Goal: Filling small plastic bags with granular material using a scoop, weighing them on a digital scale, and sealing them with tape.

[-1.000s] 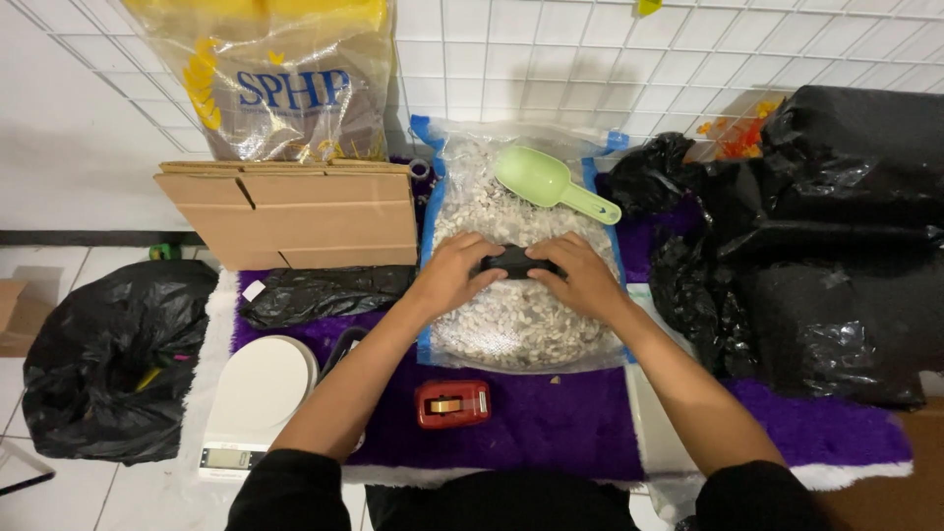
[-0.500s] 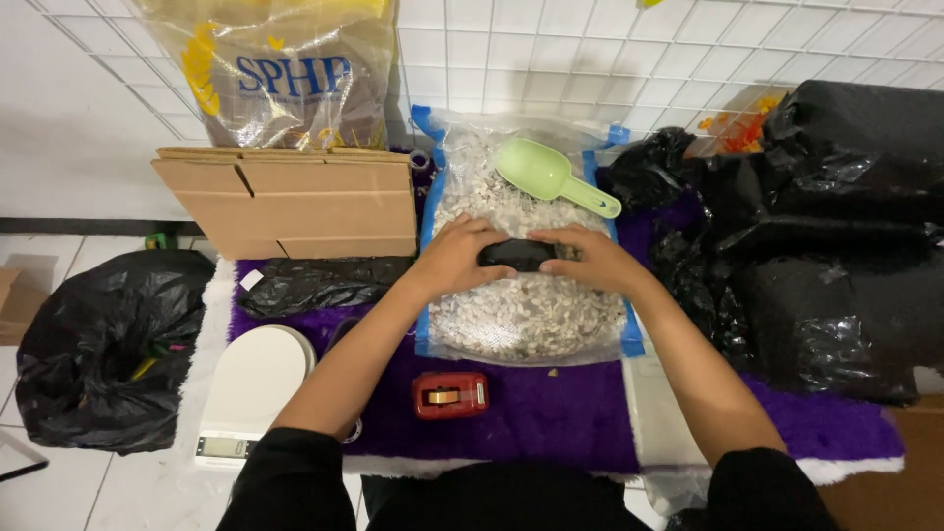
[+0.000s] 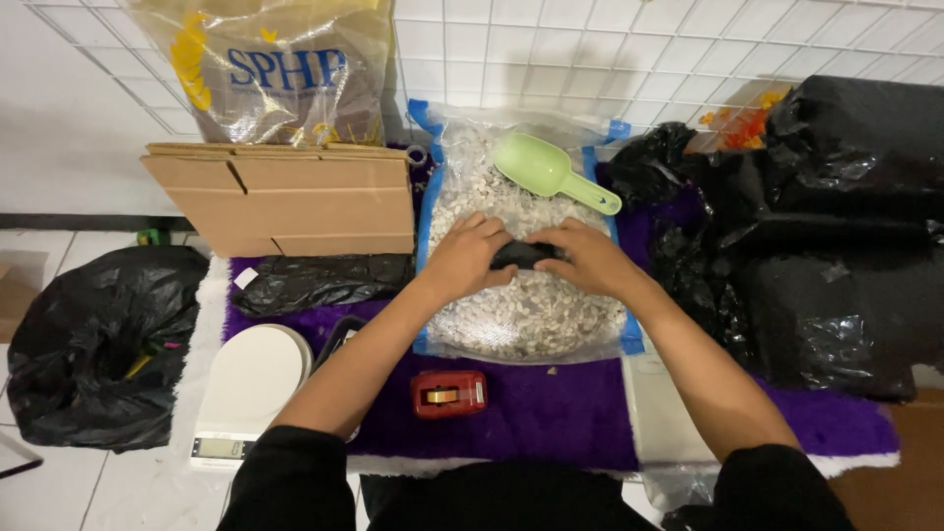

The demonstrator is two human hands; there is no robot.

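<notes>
- While both hands meet over the clear plastic bag of pale seed-like pieces [image 3: 521, 305], the left hand [image 3: 470, 258] and right hand [image 3: 590, 258] pinch a small black plastic pouch [image 3: 521, 255] between them, fingers curled shut on its ends.
- The pouch sits just above the bag's middle, touching the pale pieces.
- A light green plastic scoop [image 3: 551, 170] lies on the bag's far end.
- The bag rests on a purple fluffy mat [image 3: 551, 413], toward its far edge.
- A red tape dispenser [image 3: 448, 392] sits near the mat's near edge.
- A flattened brown cardboard box [image 3: 285, 202] stands at the far left corner.
- A white round kitchen scale [image 3: 246, 383] overhangs the mat's left edge.
</notes>
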